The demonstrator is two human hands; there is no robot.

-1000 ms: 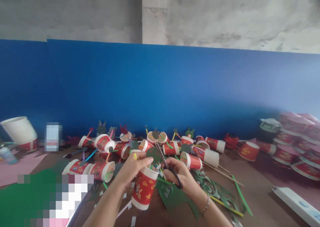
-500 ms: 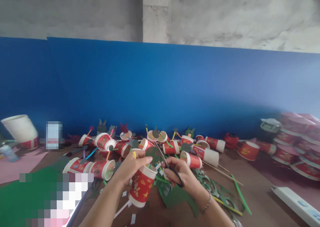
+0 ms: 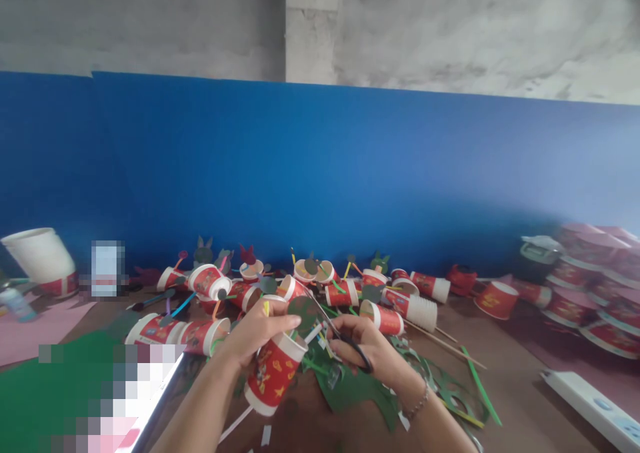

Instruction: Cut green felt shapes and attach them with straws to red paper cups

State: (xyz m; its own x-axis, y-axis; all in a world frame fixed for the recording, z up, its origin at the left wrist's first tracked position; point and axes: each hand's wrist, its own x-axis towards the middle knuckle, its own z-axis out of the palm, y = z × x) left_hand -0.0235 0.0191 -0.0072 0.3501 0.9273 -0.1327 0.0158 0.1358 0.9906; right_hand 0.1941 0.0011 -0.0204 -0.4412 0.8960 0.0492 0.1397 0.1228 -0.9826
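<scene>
My left hand (image 3: 260, 333) is closed around the rim of a red paper cup (image 3: 277, 376), which is tilted with its mouth up and to the right. A dark green paper disc (image 3: 301, 310) shows at the thumb, above the cup's mouth. A pale stick (image 3: 235, 425) comes out beneath the cup. My right hand (image 3: 363, 346) grips scissors (image 3: 361, 356) by their black handles, with the blades pointing up and left beside the disc. Whether the blades touch the disc, I cannot tell.
Red paper cups (image 3: 383, 318) with coloured straws and paper shapes crowd the table's back. Green paper offcuts (image 3: 357, 400) lie under my hands. Stacked cups (image 3: 423, 312) lie beyond. A white power strip (image 3: 595, 406) is at the right, and a blue partition (image 3: 320, 173) stands behind.
The cup has swung a little to the left at its base and tilts more. My left hand has shifted slightly left. The scissors remain beside the disc in my right hand.
</scene>
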